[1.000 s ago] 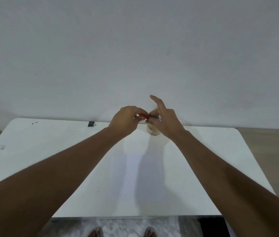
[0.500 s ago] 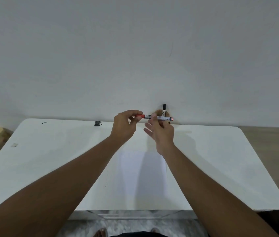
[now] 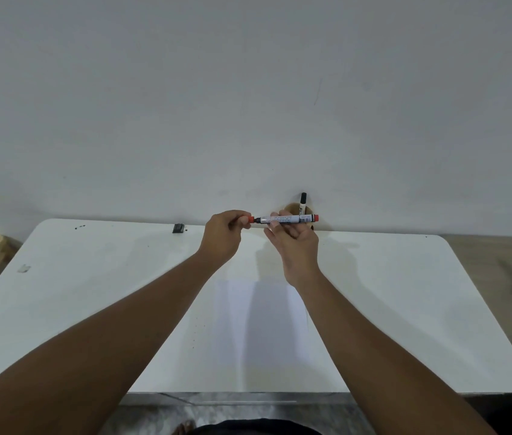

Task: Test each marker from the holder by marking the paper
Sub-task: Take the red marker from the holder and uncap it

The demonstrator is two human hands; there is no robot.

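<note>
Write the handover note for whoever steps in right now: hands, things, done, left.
Left hand: pinching the red cap, just pulled off the marker.
Right hand: holding the white-barrelled red marker level above the white table.
White paper sheet: flat on the table, no marks visible.
Black-capped marker: upright in the tan holder at the wall.
Left: mark the paper with both markers.

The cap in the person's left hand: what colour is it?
Red, seen in the head view: the cap in the left hand.
</note>
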